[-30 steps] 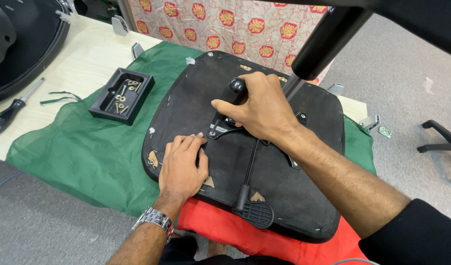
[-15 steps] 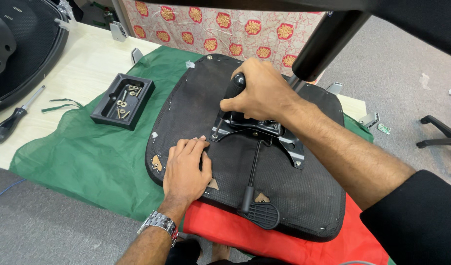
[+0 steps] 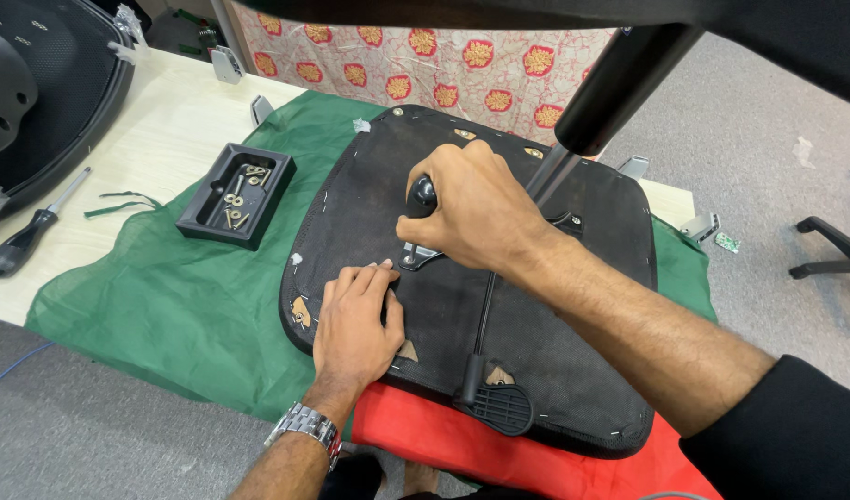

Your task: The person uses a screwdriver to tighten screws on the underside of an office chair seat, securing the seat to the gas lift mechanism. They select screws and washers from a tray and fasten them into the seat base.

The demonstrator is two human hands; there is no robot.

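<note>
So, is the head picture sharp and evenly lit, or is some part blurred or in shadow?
Head view: light is soft and even, no glare; both hands, the left hand and the right hand, and the black seat pan are sharp; the dark bar near the camera is blurred; the small tray shows clear detail.

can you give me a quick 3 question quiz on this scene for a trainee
1. True or false: the left hand lies flat on the black seat base.
2. What does the right hand grip? A) the black knob over the metal plate B) the screwdriver C) the black tray
3. Fill in: the tray of screws rests on the ____ cloth.

Key
1. True: its palm is down near the seat's front edge.
2. A: the screwdriver lies untouched on the table far to the left.
3. Green.
</note>
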